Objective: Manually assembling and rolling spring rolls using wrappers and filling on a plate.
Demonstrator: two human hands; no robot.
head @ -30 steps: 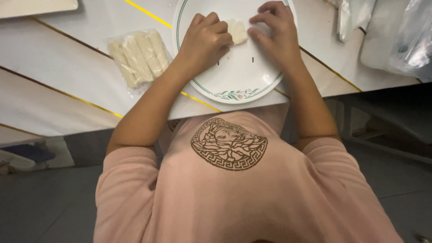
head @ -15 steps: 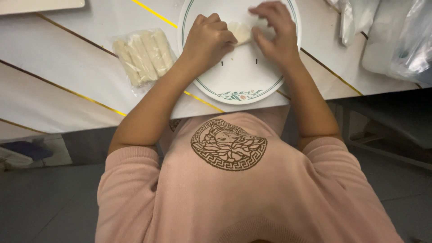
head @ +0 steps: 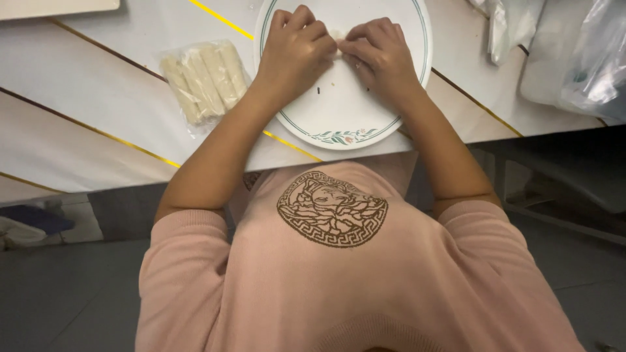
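Surface: white tabletop (head: 98,104) with gold lines.
Plate: round white china plate (head: 352,111), green-rimmed.
Hands: left hand (head: 297,49) and right hand (head: 381,55), fingertips together, pinching small pale dough piece (head: 337,34) between them, equally near.
Beside: clear bag of pale sticks (head: 205,78), left of the plate.

A plate (head: 339,124) lies on the tabletop (head: 98,111), its near rim reaching the tabletop's front edge, straight before the person's chest. Both hands rest on the plate's far half: the left hand (head: 295,49) on its left part, the right hand (head: 380,55) on its right part, fingertips meeting near the middle around a small piece of dough (head: 336,34), mostly hidden between them. Left of the plate, just beside its rim, a clear bag of dough sticks (head: 203,79) lies flat on the tabletop. Well to the right of the plate, at the far right corner, plastic bags (head: 580,52) sit on the tabletop. A board (head: 52,6) lies at the far left edge.
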